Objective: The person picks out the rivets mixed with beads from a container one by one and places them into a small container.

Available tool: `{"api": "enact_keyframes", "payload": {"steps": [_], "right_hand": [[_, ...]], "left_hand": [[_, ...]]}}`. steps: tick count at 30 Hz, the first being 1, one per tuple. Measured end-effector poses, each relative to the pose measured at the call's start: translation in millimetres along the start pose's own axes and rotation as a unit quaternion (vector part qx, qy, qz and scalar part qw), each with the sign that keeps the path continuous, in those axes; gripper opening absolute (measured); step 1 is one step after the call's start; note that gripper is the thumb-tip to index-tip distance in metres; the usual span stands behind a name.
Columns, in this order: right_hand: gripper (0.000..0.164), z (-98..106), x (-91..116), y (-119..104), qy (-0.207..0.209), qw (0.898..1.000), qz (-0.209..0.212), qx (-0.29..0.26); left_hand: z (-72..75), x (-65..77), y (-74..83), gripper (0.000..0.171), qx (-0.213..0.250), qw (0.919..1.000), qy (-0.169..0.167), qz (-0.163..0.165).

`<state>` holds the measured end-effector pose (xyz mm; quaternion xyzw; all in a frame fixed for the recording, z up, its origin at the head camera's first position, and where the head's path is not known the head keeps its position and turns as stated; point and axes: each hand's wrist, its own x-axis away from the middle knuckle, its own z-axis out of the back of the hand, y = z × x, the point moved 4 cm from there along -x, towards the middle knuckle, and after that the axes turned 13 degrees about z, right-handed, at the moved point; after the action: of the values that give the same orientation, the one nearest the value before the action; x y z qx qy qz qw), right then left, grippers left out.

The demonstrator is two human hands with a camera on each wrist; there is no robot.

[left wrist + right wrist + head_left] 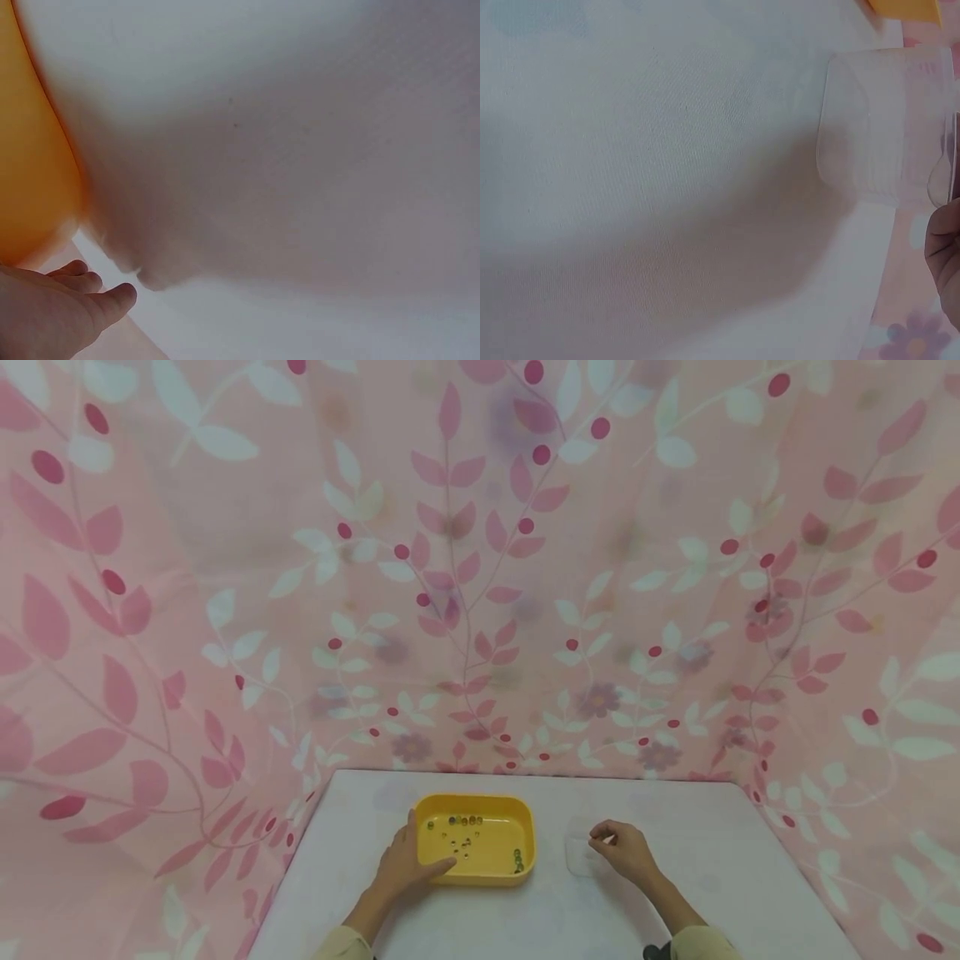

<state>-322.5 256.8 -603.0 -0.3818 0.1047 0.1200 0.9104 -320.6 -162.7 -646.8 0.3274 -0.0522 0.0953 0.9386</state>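
Note:
A yellow tray (pixel 491 882) sits on the table with small round beads lying in it, some clear and some coloured. My left hand (pixel 402 864) holds its near left corner, the fingers along the left wall and the thumb over the near rim. To the tray's right stands a small clear plastic container (pixel 576 862). Over that container is my right hand (pixel 625 852), its thumb and forefinger bent together. Beside these fingers, in the right wrist view, a clear rounded piece (pixel 939 180) overlaps the container's rim; I cannot tell whether the fingers pinch it.
A white cloth covers the table (pixel 540 918). Pink curtains (pixel 480 610) printed with leaves and berries enclose its back and both sides. Several coloured beads (pixel 465 820) line the tray's far side, and greenish ones (pixel 517 858) gather at its right end.

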Motion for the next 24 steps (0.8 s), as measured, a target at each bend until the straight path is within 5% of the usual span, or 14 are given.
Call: {"api": "enact_keyframes", "payload": {"steps": [9, 17, 24], "right_hand": [[0.009, -0.4, 1.1, -2.4, 0.009, 1.0, 0.017, -0.005], [0.011, -4.4, 4.7, -3.0, 0.012, 0.997, 0.069, 0.042], [0.011, -3.9, 3.2, -3.0, 0.016, 0.996, 0.089, 0.008]], "left_hand": [[4.0, 2.4, 1.6, 0.133, -0.002, 1.0, 0.007, -0.003], [1.6, 2.8, 1.1, 0.135, -0.003, 1.0, 0.003, 0.001], [2.4, 2.9, 2.8, 0.134, -0.002, 1.0, 0.001, 0.004]]}}
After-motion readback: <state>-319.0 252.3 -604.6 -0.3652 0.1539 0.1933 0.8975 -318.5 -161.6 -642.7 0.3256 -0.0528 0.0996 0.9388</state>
